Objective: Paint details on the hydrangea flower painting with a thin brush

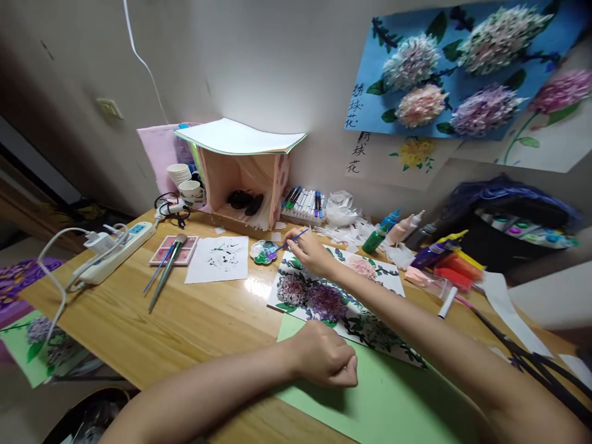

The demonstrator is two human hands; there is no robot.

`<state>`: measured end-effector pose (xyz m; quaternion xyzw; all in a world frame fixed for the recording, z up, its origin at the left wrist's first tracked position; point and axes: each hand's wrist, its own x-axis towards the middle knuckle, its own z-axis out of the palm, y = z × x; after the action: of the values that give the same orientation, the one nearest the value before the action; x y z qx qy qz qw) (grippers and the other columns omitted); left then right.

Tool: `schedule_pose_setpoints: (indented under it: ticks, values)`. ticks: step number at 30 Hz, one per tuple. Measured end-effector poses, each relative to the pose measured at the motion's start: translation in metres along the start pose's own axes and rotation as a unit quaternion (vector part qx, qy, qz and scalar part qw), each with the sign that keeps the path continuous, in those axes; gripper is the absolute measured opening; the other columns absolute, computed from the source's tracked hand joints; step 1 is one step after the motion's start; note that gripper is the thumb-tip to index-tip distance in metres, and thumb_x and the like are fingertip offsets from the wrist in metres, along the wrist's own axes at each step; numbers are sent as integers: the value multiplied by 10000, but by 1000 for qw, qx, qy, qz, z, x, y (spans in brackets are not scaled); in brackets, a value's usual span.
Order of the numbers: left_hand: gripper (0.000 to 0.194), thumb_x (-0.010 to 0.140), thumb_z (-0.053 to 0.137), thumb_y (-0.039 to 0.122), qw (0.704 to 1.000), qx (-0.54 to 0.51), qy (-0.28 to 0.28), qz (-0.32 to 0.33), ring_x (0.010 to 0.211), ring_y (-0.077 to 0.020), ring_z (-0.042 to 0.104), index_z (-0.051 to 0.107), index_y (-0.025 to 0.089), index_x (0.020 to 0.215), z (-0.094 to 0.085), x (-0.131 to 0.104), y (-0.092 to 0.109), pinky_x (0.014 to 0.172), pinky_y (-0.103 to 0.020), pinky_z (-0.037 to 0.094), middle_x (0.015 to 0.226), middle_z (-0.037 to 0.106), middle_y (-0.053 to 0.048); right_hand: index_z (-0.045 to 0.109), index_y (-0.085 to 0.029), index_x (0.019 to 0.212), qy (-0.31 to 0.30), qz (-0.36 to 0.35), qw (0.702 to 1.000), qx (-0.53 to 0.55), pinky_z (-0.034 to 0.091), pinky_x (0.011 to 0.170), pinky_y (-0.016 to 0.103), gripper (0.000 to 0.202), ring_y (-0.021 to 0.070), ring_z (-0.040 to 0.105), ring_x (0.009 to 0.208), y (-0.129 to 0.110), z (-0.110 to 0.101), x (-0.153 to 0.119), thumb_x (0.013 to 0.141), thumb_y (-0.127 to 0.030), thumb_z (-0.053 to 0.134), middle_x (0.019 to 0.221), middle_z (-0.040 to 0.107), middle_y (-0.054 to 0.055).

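My left grip (324, 354) is curled together by a green sheet (383, 391). Beyond lies the flower picture (326, 301), its pink and purple blooms raised. Farther, my right grip (309, 251) clamps a brush (301, 234) near the palette (264, 259): probably colour-loading, next needing a light, steady touch.

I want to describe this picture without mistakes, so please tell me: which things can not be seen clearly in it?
All in the head view:
- Left hand: curled fingers hide whether anything is inside.
- Paintbrush tip: too small to tell if it touches the palette.
- Flower artwork: right forearm covers part.
- Scissors: handles cut off by right edge.
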<state>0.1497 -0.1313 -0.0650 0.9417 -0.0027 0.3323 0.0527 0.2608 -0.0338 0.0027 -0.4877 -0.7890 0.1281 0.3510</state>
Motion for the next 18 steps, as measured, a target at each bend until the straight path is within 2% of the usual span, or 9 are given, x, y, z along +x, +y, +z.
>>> schedule_pose_setpoints:
  ticks: [3, 6, 10, 12, 14, 18]
  values:
    - [220, 681, 433, 207, 1000, 2, -9, 3, 331, -95, 421, 452, 198, 462, 0, 0, 0, 327, -233, 258, 359, 450, 38, 528, -194, 854, -22, 11, 1000, -8, 401, 804, 352, 186, 205, 500, 868, 1, 8, 1, 919, -222, 356, 833, 597, 58]
    - [219, 684, 432, 206, 1000, 4, -20, 6, 333, -99, 430, 459, 199, 466, -1, 0, 0, 328, -238, 253, 361, 455, 36, 527, -195, 837, -6, 18, 1000, -9, 402, 799, 357, 196, 207, 500, 858, 3, 11, -1, 919, -229, 354, 820, 598, 60]
    - [220, 693, 417, 193, 1000, -7, 4, 6, 338, -95, 426, 455, 196, 476, -4, 0, -2, 351, -242, 248, 379, 465, 34, 547, -202, 844, 1, 9, 1000, 3, 406, 803, 360, 208, 200, 506, 848, 4, 2, -8, 922, -243, 359, 825, 612, 52]
    - [225, 706, 404, 181, 1000, -10, 3, 4, 348, -94, 424, 450, 195, 487, -6, 1, -3, 370, -245, 245, 394, 471, 31, 563, -207, 865, 29, 1, 999, 18, 407, 824, 362, 206, 195, 520, 864, 2, -15, -18, 923, -248, 370, 851, 620, 47]
    - [240, 727, 385, 166, 1000, -17, 2, 1, 361, -94, 417, 442, 194, 495, -9, 2, -4, 390, -249, 248, 410, 473, 26, 574, -217, 901, 97, 15, 994, 37, 404, 859, 363, 207, 187, 537, 912, 1, -38, -36, 930, -263, 374, 905, 624, 42]
    - [283, 764, 360, 130, 999, -46, 9, -8, 371, -101, 364, 415, 198, 495, -12, 6, -5, 402, -278, 228, 415, 453, 23, 576, -239, 948, 227, 97, 964, 95, 434, 806, 330, 172, 164, 566, 885, 5, -89, -102, 926, -299, 416, 935, 608, 27]
